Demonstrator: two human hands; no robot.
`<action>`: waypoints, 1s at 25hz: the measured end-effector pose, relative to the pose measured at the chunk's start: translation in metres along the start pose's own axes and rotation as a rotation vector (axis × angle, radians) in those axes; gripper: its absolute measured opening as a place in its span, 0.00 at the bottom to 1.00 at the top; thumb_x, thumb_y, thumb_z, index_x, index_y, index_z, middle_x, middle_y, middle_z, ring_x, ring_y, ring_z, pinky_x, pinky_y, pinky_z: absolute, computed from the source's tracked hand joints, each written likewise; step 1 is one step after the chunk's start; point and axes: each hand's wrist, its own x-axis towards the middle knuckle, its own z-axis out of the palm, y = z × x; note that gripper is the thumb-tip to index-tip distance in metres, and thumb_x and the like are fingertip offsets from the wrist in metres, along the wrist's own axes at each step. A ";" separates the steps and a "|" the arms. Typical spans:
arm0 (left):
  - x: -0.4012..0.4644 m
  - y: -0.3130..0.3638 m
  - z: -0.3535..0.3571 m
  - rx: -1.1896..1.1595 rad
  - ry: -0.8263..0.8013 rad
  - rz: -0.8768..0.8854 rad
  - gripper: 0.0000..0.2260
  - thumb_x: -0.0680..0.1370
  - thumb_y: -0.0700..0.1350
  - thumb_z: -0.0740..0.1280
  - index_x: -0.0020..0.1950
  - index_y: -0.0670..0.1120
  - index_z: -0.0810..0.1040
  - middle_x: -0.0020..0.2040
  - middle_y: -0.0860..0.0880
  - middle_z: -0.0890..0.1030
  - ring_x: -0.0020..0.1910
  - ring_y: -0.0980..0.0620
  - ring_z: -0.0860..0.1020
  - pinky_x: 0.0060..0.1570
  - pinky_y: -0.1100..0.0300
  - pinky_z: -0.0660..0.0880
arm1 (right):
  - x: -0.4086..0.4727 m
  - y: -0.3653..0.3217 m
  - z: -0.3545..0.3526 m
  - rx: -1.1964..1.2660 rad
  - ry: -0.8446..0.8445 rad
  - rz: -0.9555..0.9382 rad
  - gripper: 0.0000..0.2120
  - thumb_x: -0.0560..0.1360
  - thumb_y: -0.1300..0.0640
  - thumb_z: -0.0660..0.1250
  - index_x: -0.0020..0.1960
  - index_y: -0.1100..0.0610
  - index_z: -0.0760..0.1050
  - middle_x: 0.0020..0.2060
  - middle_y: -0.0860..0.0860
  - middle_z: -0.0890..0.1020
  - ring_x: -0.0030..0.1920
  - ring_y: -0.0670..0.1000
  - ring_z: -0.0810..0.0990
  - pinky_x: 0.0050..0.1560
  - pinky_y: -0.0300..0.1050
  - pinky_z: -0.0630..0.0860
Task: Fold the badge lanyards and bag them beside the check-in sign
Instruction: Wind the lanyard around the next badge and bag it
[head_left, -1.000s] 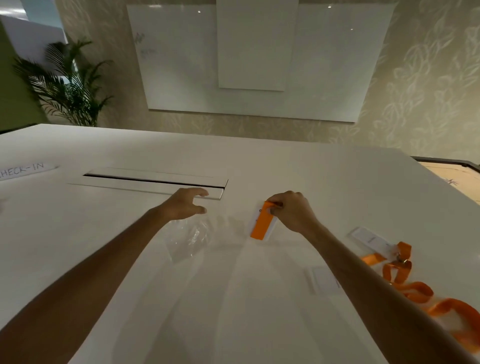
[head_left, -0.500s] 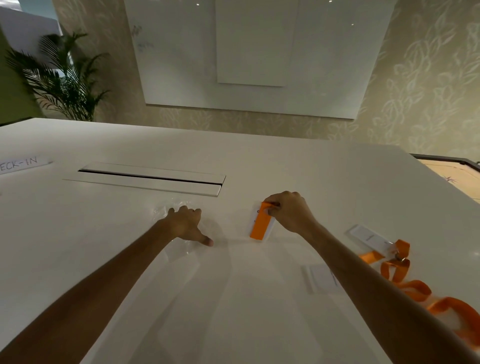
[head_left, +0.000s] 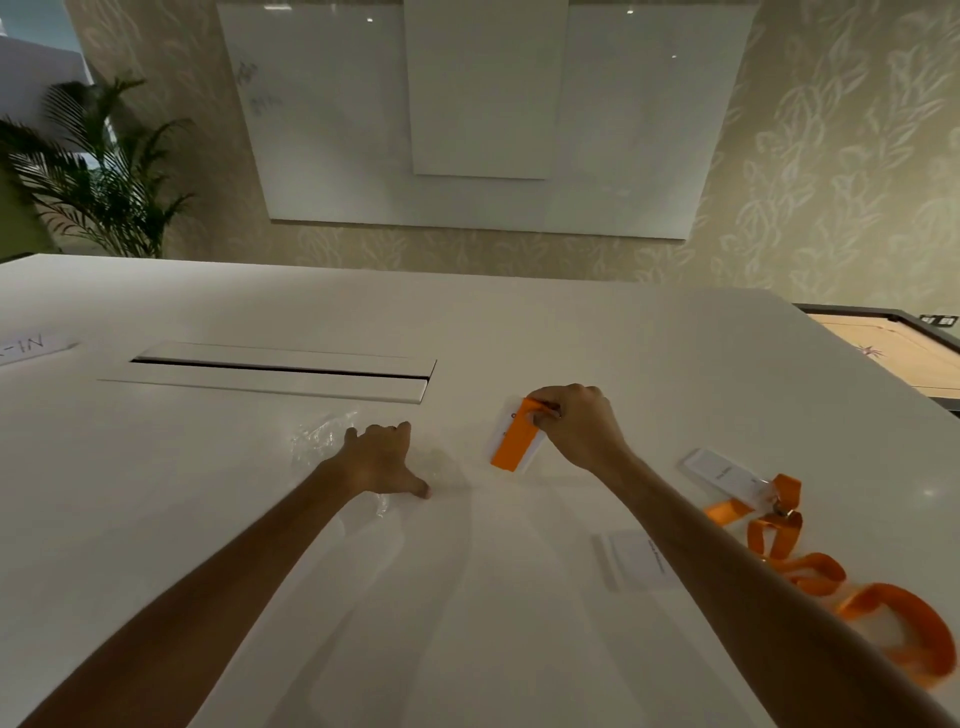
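head view: the right hand (head_left: 574, 426) pinched the folded orange lanyard (head_left: 514, 439) against its badge card, lifted just off the white table (head_left: 519, 338). the left hand (head_left: 382, 457) lay spread, fingers flat on the clear plastic bag (head_left: 324, 434). to bag it well, the left hand would need to find the bag's mouth and hold it wide while the fold stayed pinched tight. an unfolded lanyard (head_left: 795, 561) waited to the right; the check-in sign (head_left: 31, 345) sat far left.
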 end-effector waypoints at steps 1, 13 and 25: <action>0.001 0.003 -0.001 -0.031 0.023 0.018 0.44 0.63 0.68 0.70 0.69 0.44 0.62 0.63 0.45 0.75 0.64 0.43 0.71 0.68 0.43 0.60 | 0.000 0.001 -0.001 0.007 0.024 0.005 0.07 0.74 0.57 0.68 0.51 0.53 0.83 0.42 0.49 0.85 0.40 0.51 0.79 0.40 0.41 0.73; 0.010 0.055 -0.028 -0.443 0.312 0.280 0.50 0.65 0.63 0.73 0.76 0.49 0.49 0.72 0.50 0.68 0.69 0.47 0.67 0.69 0.46 0.63 | 0.001 0.009 -0.042 0.149 0.343 0.157 0.08 0.73 0.60 0.66 0.47 0.52 0.82 0.31 0.46 0.79 0.32 0.48 0.75 0.30 0.36 0.66; 0.020 0.119 -0.040 -0.374 0.443 0.417 0.50 0.65 0.64 0.72 0.75 0.48 0.47 0.72 0.48 0.65 0.70 0.48 0.65 0.71 0.42 0.58 | -0.007 0.011 -0.066 0.225 0.543 0.320 0.09 0.72 0.57 0.65 0.35 0.58 0.76 0.23 0.49 0.72 0.25 0.47 0.66 0.28 0.43 0.62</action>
